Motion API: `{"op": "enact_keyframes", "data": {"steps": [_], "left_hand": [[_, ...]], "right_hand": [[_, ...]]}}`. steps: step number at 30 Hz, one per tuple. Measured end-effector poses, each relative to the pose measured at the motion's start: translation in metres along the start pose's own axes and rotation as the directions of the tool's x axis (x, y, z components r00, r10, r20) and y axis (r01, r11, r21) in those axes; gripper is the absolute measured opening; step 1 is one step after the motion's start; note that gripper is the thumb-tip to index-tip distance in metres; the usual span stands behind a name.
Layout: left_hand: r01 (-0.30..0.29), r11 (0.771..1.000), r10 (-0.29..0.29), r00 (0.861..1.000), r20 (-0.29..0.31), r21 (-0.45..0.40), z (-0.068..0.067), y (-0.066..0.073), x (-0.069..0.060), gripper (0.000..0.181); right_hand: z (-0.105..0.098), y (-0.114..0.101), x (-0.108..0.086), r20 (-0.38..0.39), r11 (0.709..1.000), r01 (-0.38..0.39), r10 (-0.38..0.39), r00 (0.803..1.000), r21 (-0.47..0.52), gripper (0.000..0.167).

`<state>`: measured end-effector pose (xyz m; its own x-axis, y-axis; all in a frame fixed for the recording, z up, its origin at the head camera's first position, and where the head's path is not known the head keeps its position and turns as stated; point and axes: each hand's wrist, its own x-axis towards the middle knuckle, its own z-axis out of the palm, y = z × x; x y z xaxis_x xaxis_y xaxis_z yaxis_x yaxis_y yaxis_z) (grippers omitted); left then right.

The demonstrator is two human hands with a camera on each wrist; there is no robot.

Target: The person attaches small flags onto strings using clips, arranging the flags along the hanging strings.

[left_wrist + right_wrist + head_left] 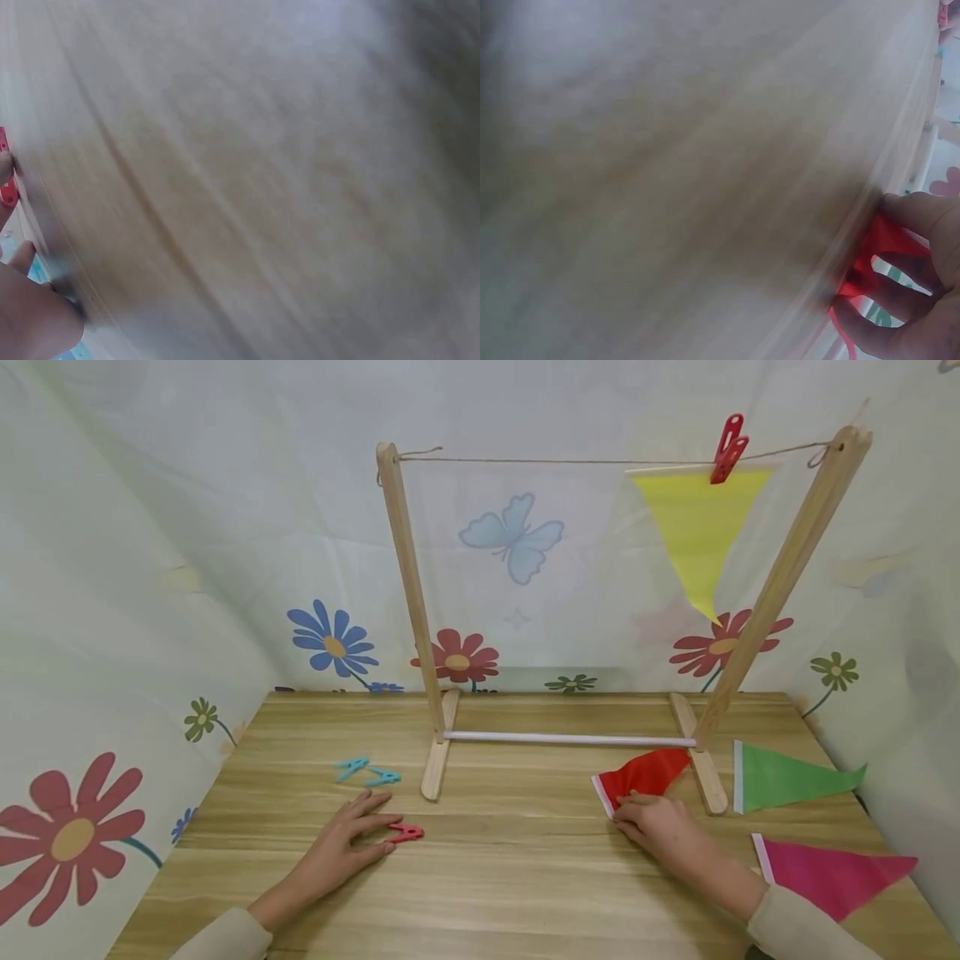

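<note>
Head view: both of your hands rest low over a wooden surface (pixel 487 893). Your right hand (pixel 667 831) pinches a red pennant (pixel 641 774) near its white edge strip (pixel 603 797), right of centre; your left hand (pixel 337 847) pinches a small pinkish-red clip (pixel 407 833) between thumb and forefinger. The pennant bunches between your fingers, so expect it light and limp, unlikely to break; the strip looks straighter and should be the better hold. The clip looks light, stiff and possibly slippery; its handle ends seem the place to squeeze. Beyond, two blue clips (pixel 384 776) lie ahead of your left hand. The pennant's tip reaches toward the stand's right foot (pixel 708 781) and low pale rod (pixel 555 739), where it could snag. Green (pixel 791 779) and magenta pennants (pixel 832 872) lie rightward; above, a red clothespin (pixel 727 456) holds a yellow pennant (pixel 697 518) on the string (pixel 525 461).
</note>
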<state>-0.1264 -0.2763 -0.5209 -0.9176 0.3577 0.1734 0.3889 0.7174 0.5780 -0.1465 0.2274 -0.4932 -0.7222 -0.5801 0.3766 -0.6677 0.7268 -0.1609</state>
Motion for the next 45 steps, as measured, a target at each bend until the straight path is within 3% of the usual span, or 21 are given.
{"op": "enact_keyframes", "data": {"steps": [7,10,18,22,27,32,33,38,45], "left_hand": [[-0.010,1.000,0.010,1.000,0.001,0.017,-0.001,0.000,0.001,0.037],[-0.012,1.000,0.012,1.000,0.002,0.020,-0.002,0.000,0.001,0.036],[-0.012,1.000,0.012,1.000,-0.010,0.021,-0.002,-0.001,0.001,0.036],[-0.004,1.000,0.004,1.000,-0.009,0.012,-0.002,0.001,0.002,0.037],[-0.006,1.000,0.007,1.000,-0.017,0.026,-0.002,0.002,0.003,0.035],[-0.008,1.000,0.009,0.999,-0.051,0.030,-0.002,0.005,0.002,0.033],[-0.011,1.000,0.013,0.998,-0.058,0.029,-0.002,0.006,0.002,0.033],[-0.043,0.998,0.048,0.994,-0.099,0.050,-0.003,0.012,0.004,0.036],[-0.097,0.994,0.104,0.983,-0.151,0.054,-0.010,0.025,0.013,0.037]], "right_hand": [[0.003,0.012,-0.001,-0.177,0.995,0.079,-0.067,0.982,0.066,0.021],[0.001,0.017,-0.002,-0.216,0.995,0.091,-0.078,0.973,0.049,0.023],[-0.012,0.013,0.003,-0.236,0.994,-0.045,0.067,0.970,0.099,0.020],[-0.018,0.011,0.006,-0.228,0.991,-0.081,0.105,0.968,0.111,0.018],[-0.021,0.009,0.007,-0.224,0.989,-0.096,0.118,0.967,0.110,0.019],[-0.023,0.011,0.007,-0.280,0.996,-0.064,0.077,0.957,0.055,0.016],[-0.024,0.012,0.006,-0.294,0.998,-0.058,0.067,0.953,0.040,0.019],[-0.028,0.016,0.009,-0.334,0.999,-0.031,0.039,0.942,0.029,0.064],[-0.032,0.018,0.010,-0.323,0.998,-0.047,0.060,0.944,0.049,0.065]]}}
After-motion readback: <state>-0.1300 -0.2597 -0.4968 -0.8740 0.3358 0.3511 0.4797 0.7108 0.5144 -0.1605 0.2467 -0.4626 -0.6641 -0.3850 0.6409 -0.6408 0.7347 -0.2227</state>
